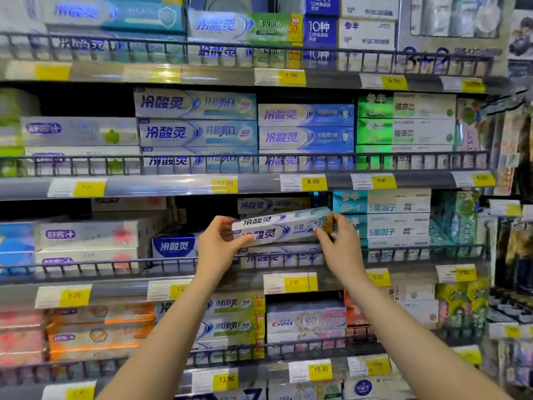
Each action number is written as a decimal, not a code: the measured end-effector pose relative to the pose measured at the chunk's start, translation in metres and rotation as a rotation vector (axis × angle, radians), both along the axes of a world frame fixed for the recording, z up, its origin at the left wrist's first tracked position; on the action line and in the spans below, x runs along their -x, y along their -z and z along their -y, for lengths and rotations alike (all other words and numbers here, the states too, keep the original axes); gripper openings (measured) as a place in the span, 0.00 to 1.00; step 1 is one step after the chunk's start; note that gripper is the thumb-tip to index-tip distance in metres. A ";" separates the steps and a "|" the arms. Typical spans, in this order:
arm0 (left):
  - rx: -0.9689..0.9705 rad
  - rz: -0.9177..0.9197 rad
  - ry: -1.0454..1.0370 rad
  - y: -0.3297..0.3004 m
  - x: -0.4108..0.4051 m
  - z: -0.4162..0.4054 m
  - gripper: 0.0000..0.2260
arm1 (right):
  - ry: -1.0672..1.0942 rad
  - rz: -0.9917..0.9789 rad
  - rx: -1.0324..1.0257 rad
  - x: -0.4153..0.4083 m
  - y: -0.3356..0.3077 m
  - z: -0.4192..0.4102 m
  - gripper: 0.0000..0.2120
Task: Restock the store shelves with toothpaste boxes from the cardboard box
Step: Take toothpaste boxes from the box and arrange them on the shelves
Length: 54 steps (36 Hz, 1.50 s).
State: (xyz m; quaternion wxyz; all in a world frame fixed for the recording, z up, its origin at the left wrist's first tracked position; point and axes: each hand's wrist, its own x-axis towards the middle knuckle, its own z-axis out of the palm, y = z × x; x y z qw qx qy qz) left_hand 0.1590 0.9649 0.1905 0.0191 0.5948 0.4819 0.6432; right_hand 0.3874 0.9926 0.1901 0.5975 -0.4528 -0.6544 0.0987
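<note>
A long white-and-blue toothpaste box (281, 226) is held slightly tilted in front of the third shelf from the top, just above the wire rail (173, 262). My left hand (219, 241) grips its left end and my right hand (340, 241) grips its right end. Under it lies a matching box (281, 256) behind the rail, and another one (272, 204) shows further back. The cardboard box is out of view.
Shelves full of toothpaste boxes fill the view, each with a wire rail and yellow price tags (313, 181). A dark gap (207, 210) opens left of the held box, above a small blue box (174, 245). Hanging goods (513, 255) crowd the right edge.
</note>
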 end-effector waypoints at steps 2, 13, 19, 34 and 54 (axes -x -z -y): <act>-0.033 -0.060 -0.055 -0.002 -0.001 -0.004 0.20 | 0.042 0.042 -0.050 -0.002 -0.001 0.000 0.25; 0.151 -0.073 -0.179 0.016 -0.013 -0.017 0.38 | 0.167 0.302 -0.105 -0.019 0.026 -0.006 0.27; 0.197 -0.273 -0.395 0.031 -0.026 -0.014 0.28 | 0.158 0.389 -0.098 -0.031 0.029 -0.009 0.24; 0.139 -0.280 -0.421 0.038 -0.029 -0.021 0.15 | 0.321 0.601 -0.088 -0.025 0.036 -0.002 0.27; 0.050 -0.363 -0.356 0.119 0.033 0.088 0.07 | -0.376 0.660 -0.167 0.055 0.109 0.044 0.10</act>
